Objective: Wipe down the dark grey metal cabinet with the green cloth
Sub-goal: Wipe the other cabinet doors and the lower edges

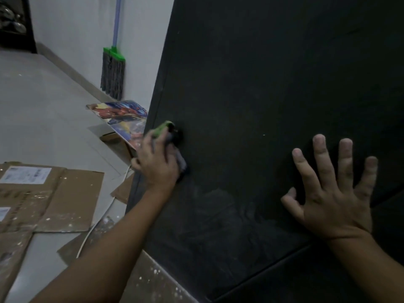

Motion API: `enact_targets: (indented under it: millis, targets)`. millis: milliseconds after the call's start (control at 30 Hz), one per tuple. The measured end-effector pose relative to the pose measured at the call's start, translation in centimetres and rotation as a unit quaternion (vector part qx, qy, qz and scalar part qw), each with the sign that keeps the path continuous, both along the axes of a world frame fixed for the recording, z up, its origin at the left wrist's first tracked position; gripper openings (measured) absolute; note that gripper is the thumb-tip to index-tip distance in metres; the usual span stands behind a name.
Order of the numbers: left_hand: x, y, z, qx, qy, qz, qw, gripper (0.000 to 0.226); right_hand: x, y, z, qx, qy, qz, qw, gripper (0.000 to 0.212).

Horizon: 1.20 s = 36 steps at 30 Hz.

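Green soft cloth (162, 129), bunched into a small wad, sits in your left hand (157, 165). The fingers are curled around the cloth and press it against the dark grey metal cabinet (262, 73), close to the cabinet's left edge. Only a green tip shows above the fingers, and a darker part shows at the side of the palm (this area is blurred, so I cannot say if that part is the same cloth).

I judge the cloth to be light and limp, with no stiffness of its own. Take it in the whole palm, not by a corner, so that it does not slip out when you rub. The cabinet panel looks hard, flat and smooth, and probably heavy, so it should bear firm pressure. A paler, streaky patch (207, 204) lies on the panel below your left hand, and it may need more passes.

Your right hand (330, 197) is open, with the fingers spread and laid flat on the panel, well apart from the cloth. It holds nothing.

Further out on the left, flattened brown cardboard sheets (54, 193) with white paint spots lie on the floor, and a thin white cable (87, 235) runs between them. A colourful printed board (124, 114) lies beside the cabinet, and a mop with a green head (113, 73) leans on the white wall.
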State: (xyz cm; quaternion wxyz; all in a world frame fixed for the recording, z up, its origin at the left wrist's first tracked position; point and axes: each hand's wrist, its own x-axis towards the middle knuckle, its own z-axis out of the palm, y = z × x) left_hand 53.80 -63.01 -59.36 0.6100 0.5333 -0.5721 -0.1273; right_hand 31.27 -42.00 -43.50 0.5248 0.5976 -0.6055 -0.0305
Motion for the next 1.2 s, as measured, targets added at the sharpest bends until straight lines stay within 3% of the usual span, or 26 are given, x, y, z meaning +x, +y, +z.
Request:
enact_targets:
  millis: [233, 433, 500, 600, 700, 767, 833, 900, 967, 1200]
  targets:
    - [-2.6, 3.0, -1.9, -0.029, 0.021, -0.064, 0.997, 0.042, -0.1, 0.1, -0.2, -0.005, 0.009, -0.003, 1.0, 0.084]
    - [-7.2, 9.3, -2.4, -0.143, -0.067, -0.151, 0.976, 0.044, 0.0, 0.0, -0.2, 0.001, 0.009, -0.023, 1.0, 0.084]
    - [-8.4, 11.5, -3.4, -0.194, -0.136, -0.191, 0.953, 0.049, 0.0, -0.1, -0.3, -0.005, 0.013, -0.026, 1.0, 0.085]
    - [-9.1, 13.3, -5.2, -0.288, -0.269, -0.25, 0.885, 0.061, 0.0, -0.2, -0.4, -0.005, 0.012, -0.026, 1.0, 0.085]
    - [-8.8, 11.7, -5.1, -0.328, -0.3, -0.261, 0.857, 0.065, 0.0, 0.0, -0.3, -0.001, 0.008, -0.026, 1.0, 0.085]
    - [-8.4, 10.2, -3.1, -0.315, -0.247, -0.256, 0.88, 0.052, 0.1, 0.0, -0.3, 0.001, 0.002, -0.027, 1.0, 0.086]
    - [-8.3, 9.4, -0.1, -0.255, -0.133, -0.198, 0.937, 0.044, 0.2, 0.1, -0.4, 0.0, -0.005, -0.027, 1.0, 0.085]
    - [-8.6, 9.4, 2.5, -0.204, -0.037, -0.146, 0.967, 0.041, 0.3, 0.1, -0.4, 0.001, -0.008, -0.026, 1.0, 0.083]
    - [-9.3, 10.2, 3.5, -0.186, 0.001, -0.127, 0.974, 0.041, 0.4, 0.1, -0.3, -0.002, -0.014, -0.017, 1.0, 0.08]
    - [-10.9, 11.2, 3.3, -0.192, -0.003, -0.102, 0.976, 0.044, 0.7, 1.3, -0.1, -0.018, -0.119, 0.105, 0.987, 0.052]
